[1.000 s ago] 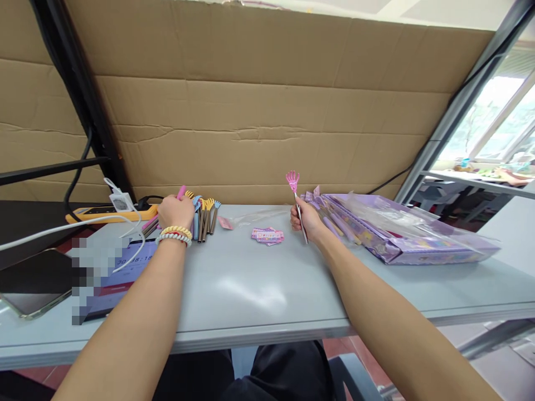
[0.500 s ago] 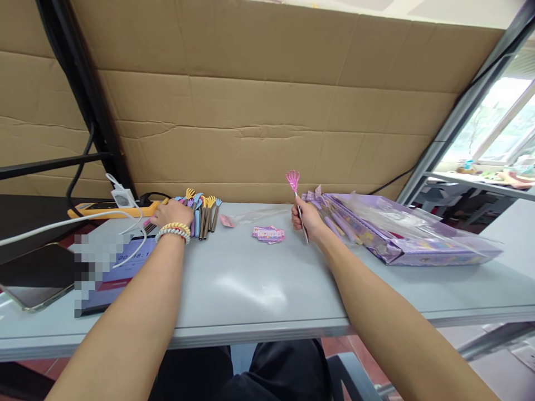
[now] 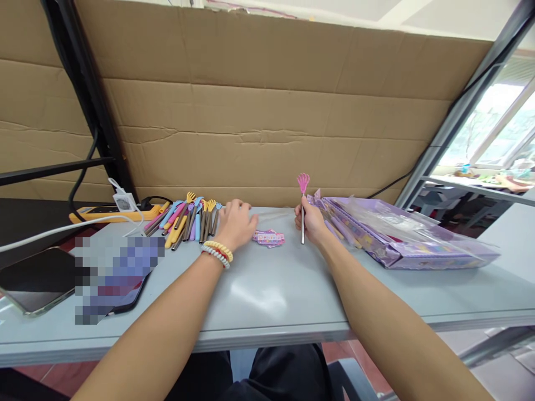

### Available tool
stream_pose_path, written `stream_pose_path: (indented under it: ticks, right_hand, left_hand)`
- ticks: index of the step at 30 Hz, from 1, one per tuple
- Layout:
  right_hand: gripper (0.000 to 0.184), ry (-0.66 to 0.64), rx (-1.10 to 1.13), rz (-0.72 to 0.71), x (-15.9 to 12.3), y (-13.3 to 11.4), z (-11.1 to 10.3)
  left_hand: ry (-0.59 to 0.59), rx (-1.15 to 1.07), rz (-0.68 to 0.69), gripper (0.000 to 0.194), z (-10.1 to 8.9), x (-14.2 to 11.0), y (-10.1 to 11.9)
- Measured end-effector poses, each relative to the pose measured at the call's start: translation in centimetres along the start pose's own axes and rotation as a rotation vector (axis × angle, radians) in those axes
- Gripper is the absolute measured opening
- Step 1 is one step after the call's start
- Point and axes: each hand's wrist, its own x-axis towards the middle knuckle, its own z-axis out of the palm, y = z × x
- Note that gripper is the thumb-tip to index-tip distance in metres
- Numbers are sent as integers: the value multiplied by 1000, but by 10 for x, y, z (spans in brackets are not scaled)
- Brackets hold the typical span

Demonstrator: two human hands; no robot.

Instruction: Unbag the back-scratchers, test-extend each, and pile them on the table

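Observation:
Upright in my right hand (image 3: 311,220) is a back scratcher with a pink hand-shaped head (image 3: 303,182) and a thin metal handle. My fingers are wrapped round that handle. My left hand (image 3: 237,224) reaches over the far part of the table with its fingers apart, above a clear plastic bag (image 3: 273,214) that it partly covers. Just right of it lies a small stack of pink and purple printed cards (image 3: 268,238). To its left is a pile of back scratchers (image 3: 186,220) in yellow, blue, purple and pink with metal handles.
On the right lies a purple box (image 3: 418,236) with clear plastic over it, beside wrapped purple items (image 3: 334,223). A yellow power strip (image 3: 112,213), white cables and a dark phone (image 3: 44,278) are at left. A cardboard wall (image 3: 267,111) closes the back.
My left hand has moved right, from the pile's left end by the power strip to the clear bag. The right hand still holds the pink back scratcher, shifted slightly right.

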Motion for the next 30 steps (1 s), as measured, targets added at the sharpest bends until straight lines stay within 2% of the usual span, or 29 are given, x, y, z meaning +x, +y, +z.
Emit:
stream_pose_path:
  ticks: [3, 9, 14, 17, 20, 26, 28, 30]
  right_hand:
    - [47, 30, 48, -40, -6, -4, 4]
    - [40, -132, 99, -31, -13, -8, 12]
    - [38, -322, 75, -37, -19, -9, 19]
    - [38, -410, 55, -27, -22, -8, 25]
    - [34, -350, 99, -26, -22, -10, 27]
    - [22, -85, 264, -50, -15, -18, 15]
    - [21, -83, 237, -68, -16, -17, 15]
    - [23, -143, 205, -85, -18, -15, 19]
  left_hand:
    - [-84, -120, 153, 40, 2, -6, 11]
    - [-220, -171, 227, 47, -3, -9, 11]
    - [-200, -218, 315, 39, 1, -9, 14]
    - [-192, -179, 289, 30, 2, -8, 16]
    - [-173, -63, 204, 28, 0, -6, 14]
    - [-157, 127, 76, 26, -4, -3, 9]
    - [-137, 137, 85, 29, -3, -4, 12]
    - [-124, 145, 118, 31, -1, -5, 18]
